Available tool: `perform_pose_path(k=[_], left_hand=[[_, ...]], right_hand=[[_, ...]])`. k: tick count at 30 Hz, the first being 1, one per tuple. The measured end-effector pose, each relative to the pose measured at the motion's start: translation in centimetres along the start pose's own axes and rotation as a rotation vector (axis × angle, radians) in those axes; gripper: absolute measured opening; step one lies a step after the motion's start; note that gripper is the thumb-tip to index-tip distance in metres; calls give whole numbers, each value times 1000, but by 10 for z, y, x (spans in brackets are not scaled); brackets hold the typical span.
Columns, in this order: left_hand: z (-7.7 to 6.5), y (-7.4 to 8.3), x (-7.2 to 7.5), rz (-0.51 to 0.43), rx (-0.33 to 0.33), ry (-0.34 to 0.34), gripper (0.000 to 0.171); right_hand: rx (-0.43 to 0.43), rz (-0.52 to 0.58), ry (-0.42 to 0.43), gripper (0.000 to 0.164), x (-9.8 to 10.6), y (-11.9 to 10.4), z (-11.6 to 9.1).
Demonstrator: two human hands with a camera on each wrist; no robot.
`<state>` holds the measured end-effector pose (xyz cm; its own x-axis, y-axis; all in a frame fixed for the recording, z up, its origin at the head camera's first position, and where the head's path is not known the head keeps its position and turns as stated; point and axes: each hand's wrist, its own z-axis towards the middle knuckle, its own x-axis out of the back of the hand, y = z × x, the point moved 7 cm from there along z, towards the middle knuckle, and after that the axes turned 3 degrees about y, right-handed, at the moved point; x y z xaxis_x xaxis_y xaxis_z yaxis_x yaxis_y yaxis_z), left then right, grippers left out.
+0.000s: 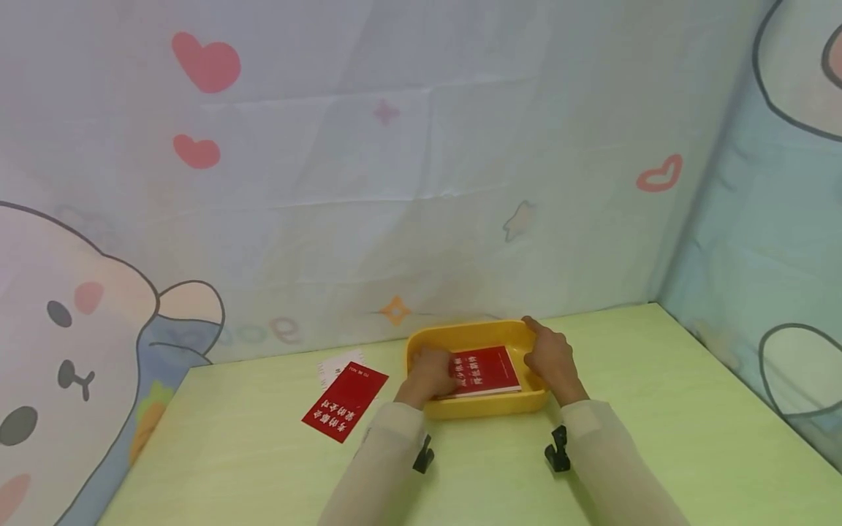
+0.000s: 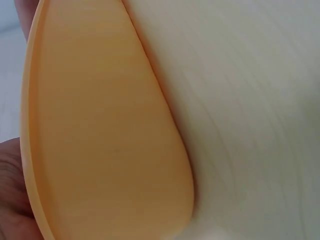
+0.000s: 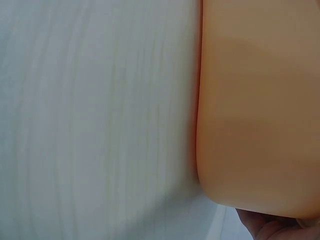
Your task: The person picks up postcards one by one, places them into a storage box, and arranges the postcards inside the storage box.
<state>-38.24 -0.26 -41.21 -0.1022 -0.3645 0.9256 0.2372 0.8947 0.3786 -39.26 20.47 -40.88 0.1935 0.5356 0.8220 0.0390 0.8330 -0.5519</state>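
Note:
A yellow plastic tray [image 1: 460,409] with rounded corners sits on the table near the back wall. Inside lies a stack of red cards [image 1: 488,369] with white lettering and pale edges. My left hand [image 1: 430,374] reaches over the front wall into the tray, its fingers curled at the stack's left end; its fingertips are partly hidden. My right hand [image 1: 551,358] grips the tray's right end, with a finger over the far corner of the rim. The left wrist view shows the tray's outer wall [image 2: 110,125], and the right wrist view shows its rounded corner [image 3: 260,125].
Left of the tray, a red card [image 1: 345,400] with white lettering lies on the green table [image 1: 243,446], partly over a white card [image 1: 332,365]. A cloth wall [image 1: 395,183] printed with hearts rises just behind the tray; another stands at the right.

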Motion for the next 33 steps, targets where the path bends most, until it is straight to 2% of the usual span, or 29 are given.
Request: perform_pose_path(k=[7, 11, 24, 33], left_hand=[[4, 0, 0, 86, -11, 54, 14], [4, 1, 0, 109, -14, 67, 14], [1, -2, 0, 75, -3, 71, 13], [7, 3, -5, 102, -7, 71, 13]], right_hand=[[-21, 1, -17, 69, -2, 3, 1], [-19, -4, -9, 69, -1, 3, 0], [-22, -13, -18, 70, -3, 1, 2], [-31, -24, -24, 70, 4, 5, -1]])
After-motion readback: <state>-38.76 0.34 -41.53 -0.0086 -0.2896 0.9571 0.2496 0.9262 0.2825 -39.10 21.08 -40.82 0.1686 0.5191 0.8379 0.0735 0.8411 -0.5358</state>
